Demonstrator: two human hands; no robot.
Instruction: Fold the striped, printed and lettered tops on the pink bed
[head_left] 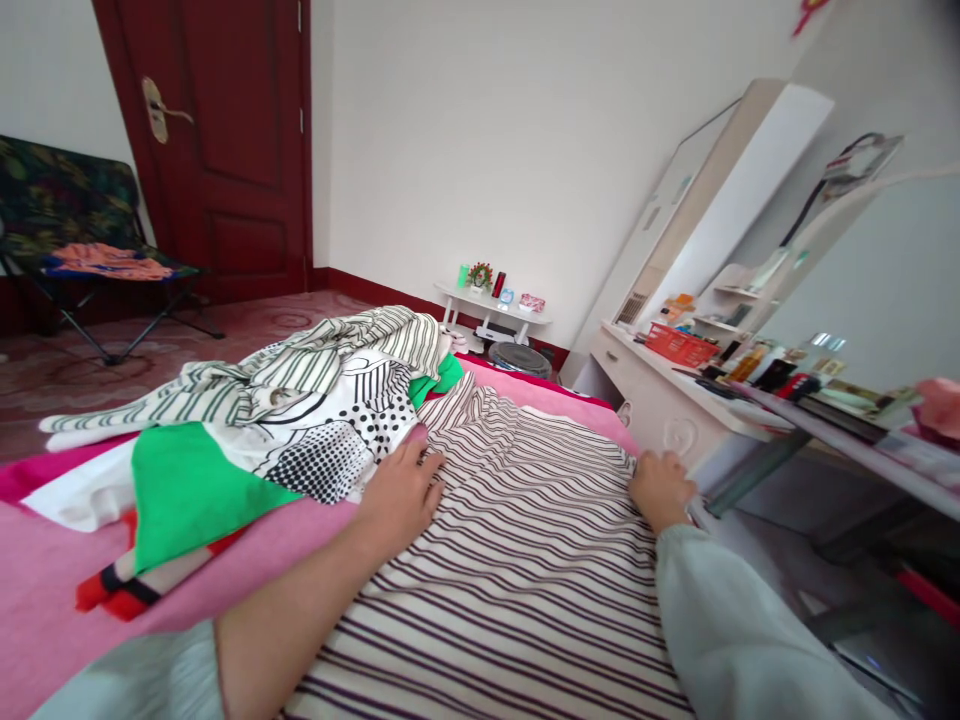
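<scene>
On the broad pink cover point(45, 570) lay the striped cloth point(517, 570), spread in front of the person, its far part between the two hands. To handle it well, it seemed wise to draw the edges apart gently and evenly, and to smooth with a flat palm along the stripes, because a hard pull could make the ripples slant. The right hand point(661, 490) had its fingers curled closely and seemed to hold the right edge; the left hand point(401, 490) was rather open, fingers apart and a little bent, resting at the left edge without a clear grip. The cover looked plush; the cloth looked thin and supple, with dark lines on a pale ground. At the left was a loose heap of garments point(307, 370): a crumpled cream one with green stripes point(379, 335), a white fabric with black dots point(322, 460), a smooth green piece point(195, 490) and, smallest, some red-and-dark ends point(127, 603)
</scene>
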